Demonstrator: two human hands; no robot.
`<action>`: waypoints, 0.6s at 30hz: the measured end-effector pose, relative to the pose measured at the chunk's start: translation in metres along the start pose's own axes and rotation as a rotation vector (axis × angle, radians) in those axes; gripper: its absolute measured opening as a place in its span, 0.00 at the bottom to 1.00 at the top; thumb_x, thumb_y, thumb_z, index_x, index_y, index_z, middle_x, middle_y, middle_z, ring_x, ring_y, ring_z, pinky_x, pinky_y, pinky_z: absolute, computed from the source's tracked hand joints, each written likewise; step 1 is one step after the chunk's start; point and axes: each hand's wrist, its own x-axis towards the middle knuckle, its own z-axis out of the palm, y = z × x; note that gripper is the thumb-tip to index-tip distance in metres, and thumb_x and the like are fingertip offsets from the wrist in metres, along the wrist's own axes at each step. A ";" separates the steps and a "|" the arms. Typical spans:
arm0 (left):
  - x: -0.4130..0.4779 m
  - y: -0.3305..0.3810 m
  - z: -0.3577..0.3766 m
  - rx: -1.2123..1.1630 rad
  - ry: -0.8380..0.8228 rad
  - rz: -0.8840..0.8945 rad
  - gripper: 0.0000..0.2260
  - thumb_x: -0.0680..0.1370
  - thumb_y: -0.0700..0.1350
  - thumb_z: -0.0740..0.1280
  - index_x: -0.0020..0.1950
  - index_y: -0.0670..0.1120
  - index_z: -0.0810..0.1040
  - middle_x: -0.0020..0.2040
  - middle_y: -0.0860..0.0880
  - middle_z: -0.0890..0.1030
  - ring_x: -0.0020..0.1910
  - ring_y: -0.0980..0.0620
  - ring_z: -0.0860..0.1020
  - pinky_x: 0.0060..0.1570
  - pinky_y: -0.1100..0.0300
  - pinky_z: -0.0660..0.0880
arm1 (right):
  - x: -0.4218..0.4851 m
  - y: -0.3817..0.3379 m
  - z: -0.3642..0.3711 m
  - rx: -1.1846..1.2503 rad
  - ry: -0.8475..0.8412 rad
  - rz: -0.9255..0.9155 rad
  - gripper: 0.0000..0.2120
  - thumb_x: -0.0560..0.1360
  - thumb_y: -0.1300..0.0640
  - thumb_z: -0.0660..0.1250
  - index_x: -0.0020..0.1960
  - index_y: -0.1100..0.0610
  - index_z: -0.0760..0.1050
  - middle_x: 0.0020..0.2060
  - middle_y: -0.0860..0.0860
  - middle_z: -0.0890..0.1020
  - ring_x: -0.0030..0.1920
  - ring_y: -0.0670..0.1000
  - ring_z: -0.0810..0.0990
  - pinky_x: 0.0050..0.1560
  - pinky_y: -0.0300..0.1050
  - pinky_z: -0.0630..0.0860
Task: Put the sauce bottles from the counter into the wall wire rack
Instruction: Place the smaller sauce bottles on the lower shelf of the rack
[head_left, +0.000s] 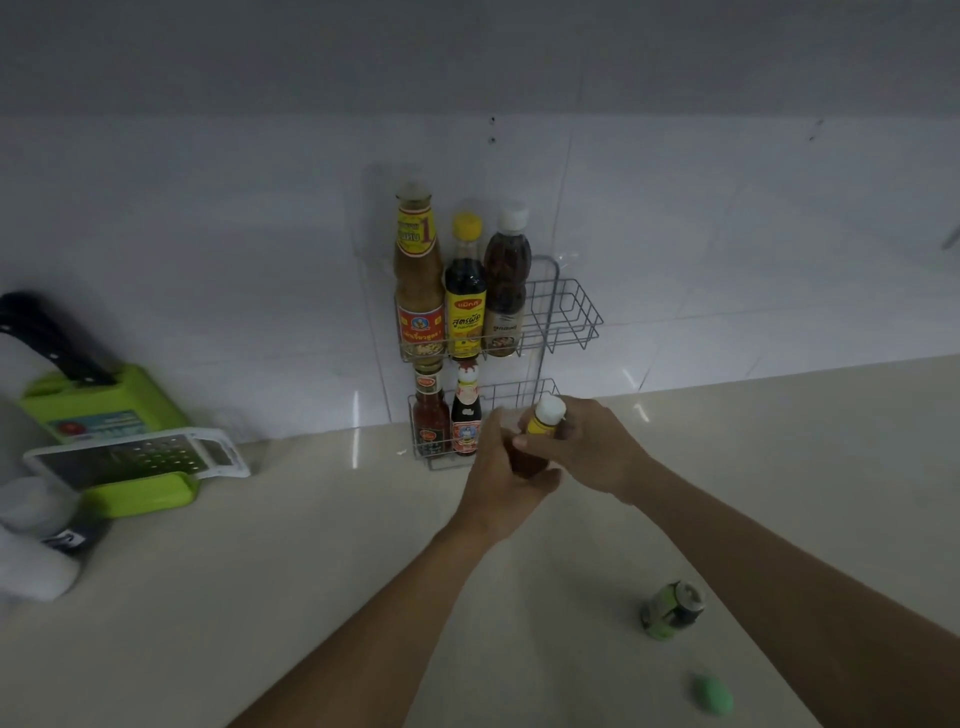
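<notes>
Held bottle's (540, 431) label and base, behind both hands.

A home kitchen: tiled wall (208, 234), stone counter (260, 571), sauce bottles in a wire rack (566, 317), a grater (140, 457).

Dim kitchen corner, tiled wall above a pale counter.

The white glossy wall tiles (701, 218) are lit faintly; the beige counter (260, 597) fills the lower frame, reflections streaked along its back edge.
</notes>
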 end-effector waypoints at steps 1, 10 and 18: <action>0.001 -0.002 -0.005 0.039 0.020 -0.038 0.29 0.70 0.46 0.76 0.65 0.52 0.65 0.59 0.50 0.74 0.57 0.53 0.76 0.51 0.58 0.76 | 0.006 0.003 0.000 -0.012 0.040 -0.023 0.09 0.70 0.52 0.77 0.49 0.50 0.81 0.43 0.44 0.84 0.46 0.42 0.81 0.45 0.35 0.74; 0.013 -0.040 -0.057 0.282 0.301 -0.357 0.38 0.69 0.45 0.74 0.76 0.46 0.60 0.66 0.46 0.65 0.70 0.47 0.62 0.65 0.63 0.60 | 0.059 0.010 0.004 -0.004 0.258 -0.142 0.12 0.71 0.58 0.77 0.52 0.56 0.81 0.42 0.45 0.83 0.41 0.31 0.78 0.41 0.23 0.70; 0.033 -0.040 -0.076 0.203 0.217 -0.498 0.44 0.67 0.43 0.75 0.79 0.46 0.56 0.74 0.48 0.63 0.76 0.47 0.63 0.71 0.61 0.59 | 0.087 0.019 0.021 -0.076 0.188 -0.054 0.13 0.71 0.53 0.77 0.51 0.57 0.80 0.40 0.46 0.83 0.42 0.42 0.80 0.39 0.26 0.71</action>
